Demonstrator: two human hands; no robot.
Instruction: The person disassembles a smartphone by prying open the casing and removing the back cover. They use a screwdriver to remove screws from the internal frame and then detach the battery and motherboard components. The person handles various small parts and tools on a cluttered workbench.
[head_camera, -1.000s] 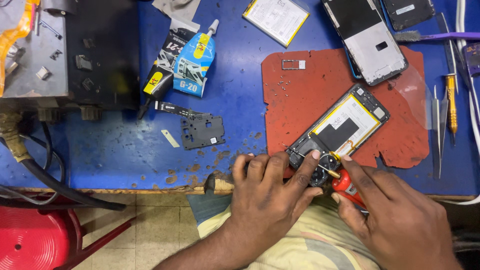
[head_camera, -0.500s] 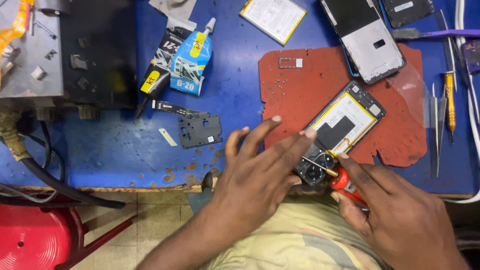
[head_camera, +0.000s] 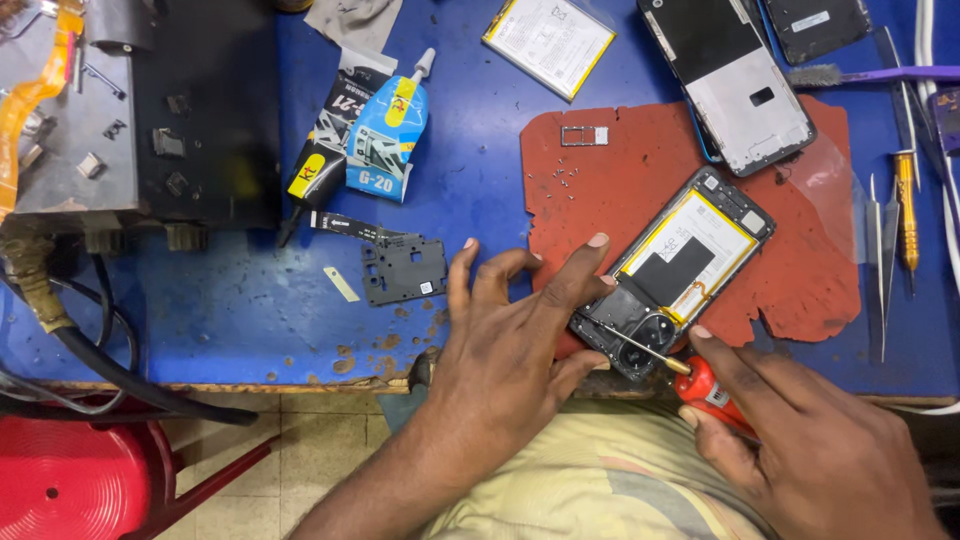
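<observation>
Right hand's (head_camera: 800, 450) grip pinched on red screwdriver (head_camera: 690, 380), left hand (head_camera: 510, 340) fingers spread, steadying the opened phone (head_camera: 680, 270).

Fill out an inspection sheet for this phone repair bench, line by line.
Surface: blue table, worn and chipped along its near edge, with a red mat on it.
Job's things: opened phone on the mat, battery showing; red-handled screwdriver, tip at the phone's lower end.
Clutter: two glue tubes, loose battery, phone frame, black metal plate, tweezers, tiny screws.
Grippers: left hand steadies the phone with its fingers; right hand holds the screwdriver.
Cables: black cables hang off the left edge.
Surroundings: red stool, tiled floor.
</observation>
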